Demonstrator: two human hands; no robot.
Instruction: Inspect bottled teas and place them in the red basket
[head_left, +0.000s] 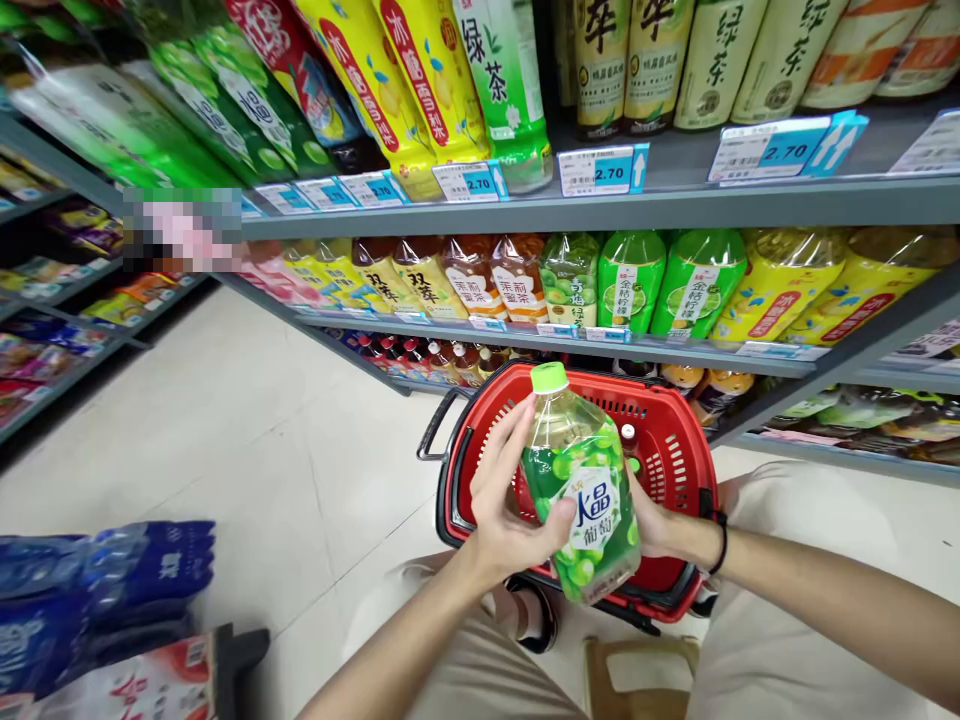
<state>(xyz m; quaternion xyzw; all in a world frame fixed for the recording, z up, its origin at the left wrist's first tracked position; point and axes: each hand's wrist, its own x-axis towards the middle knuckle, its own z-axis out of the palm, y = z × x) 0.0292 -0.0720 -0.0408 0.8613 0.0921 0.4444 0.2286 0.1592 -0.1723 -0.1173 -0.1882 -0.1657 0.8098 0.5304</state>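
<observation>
Head view, from left to right: blue packs [97, 590] of bottles are stacked low on the left, and a pale floor [300, 420] is seen beside them. Next, a left hand [517, 490] is wrapped around a bottle [577, 500]. The fingers [495, 450] are pressed on its side, and the thumb [555, 515] is laid by its label [592, 510]. The bottle is held up near the middle of the view and is tipped a bit, with its green cap [549, 377] at the top. A right hand [651, 520] is placed on its far side, so both grips are closed on it. A red basket [660, 450] is seen under the bottle. Rows of drinks [630, 285] are lined up on shelves [600, 210] behind it, with price tags [596, 170] along the edges. A black band [720, 545] is worn on the right wrist.
</observation>
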